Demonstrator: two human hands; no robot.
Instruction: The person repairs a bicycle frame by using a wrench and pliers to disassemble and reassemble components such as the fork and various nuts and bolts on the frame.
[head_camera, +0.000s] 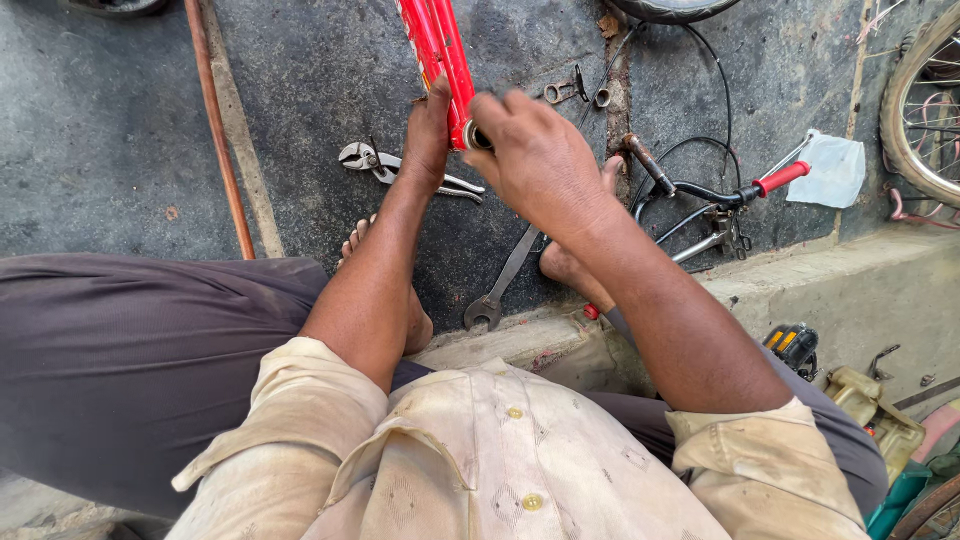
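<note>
A red bicycle frame tube (437, 45) comes down from the top of the view to a metal ring end (472, 136). My left hand (427, 135) grips the tube from the left side near that end. My right hand (535, 160) covers the ring end from the right, fingers curled on it. Both bare feet rest on the dark ground below the hands, the left foot (355, 240) partly hidden by my forearm.
Pliers (372, 160) lie left of my hands, and a long spanner (497, 290) lies by the right foot. A handlebar with a red grip (780, 178), cables, a white cloth (828, 170), small wrenches (565, 92), a wheel (920, 100) and a concrete step (860, 270) are right.
</note>
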